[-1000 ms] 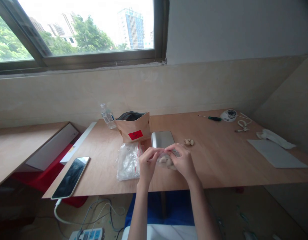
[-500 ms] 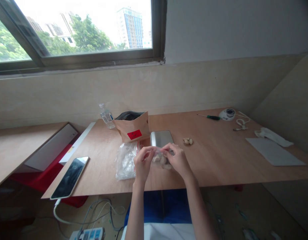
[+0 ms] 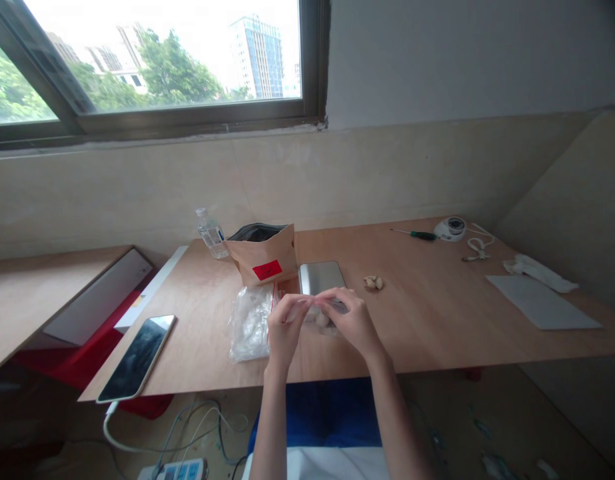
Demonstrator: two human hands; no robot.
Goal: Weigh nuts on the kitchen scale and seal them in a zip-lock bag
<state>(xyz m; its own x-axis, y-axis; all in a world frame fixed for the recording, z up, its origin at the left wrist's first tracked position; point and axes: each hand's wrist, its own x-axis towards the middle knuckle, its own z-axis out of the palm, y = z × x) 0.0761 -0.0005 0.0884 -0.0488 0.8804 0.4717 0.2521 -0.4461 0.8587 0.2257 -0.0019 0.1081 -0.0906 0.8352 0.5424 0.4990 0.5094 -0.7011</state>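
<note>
A: Small clear bag [image 3: 321, 316] of pale pieces, where is it?
B: Head view: above the counter [image 3: 427, 313] edge, pinched at its top by left hand [image 3: 283, 328] and right hand [image 3: 351, 319], both grips narrow.
A: The step?
B: Probably pressing the seal; next, fingertips run along it. Clear bags [image 3: 250, 321] lie just left.

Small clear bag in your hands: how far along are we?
Done: pale pieces sit inside the small clear bag. In hand: left hand and right hand pinch its top edge. Left: a few loose pieces lie on the table.
</note>
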